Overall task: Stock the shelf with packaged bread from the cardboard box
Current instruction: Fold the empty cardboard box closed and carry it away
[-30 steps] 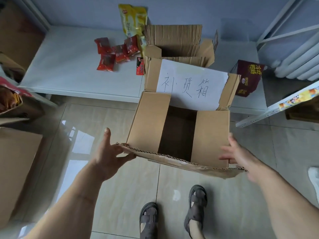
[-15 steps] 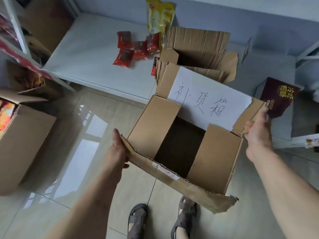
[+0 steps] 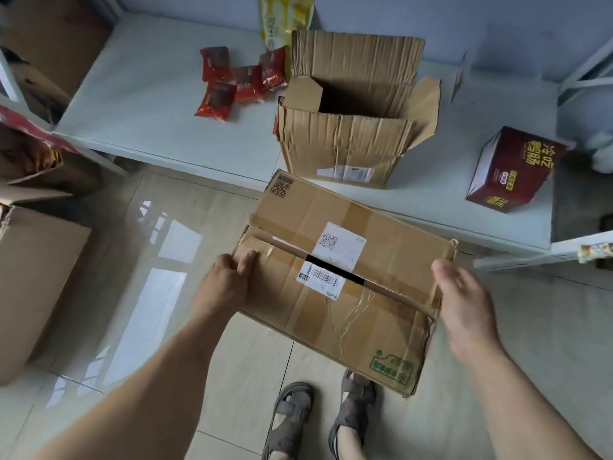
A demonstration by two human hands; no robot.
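- Illumination: soft, cool daylight, moderately bright; no hard-edged shadows anywhere.
- Glare: the glossy tiled floor [image 3: 139, 277] mirrors a bright window shape as pale patches at left of centre.
- Shadow: faint, diffuse shade under the held cardboard box [image 3: 345, 280] and beneath the white shelf [image 3: 159, 127] edge; the interior of the open box [image 3: 351, 104] on the shelf is dark.
- Distortion: wide-angle bowing bends straight shelf edges and stretches the forearms toward the lower corners.
- Sharpness: centre fairly crisp, printed labels visible; slight softness and smear at the frame margins.

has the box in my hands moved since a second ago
Yes. The held box has flipped over, taped bottom now up, still in front of the shelf edge.
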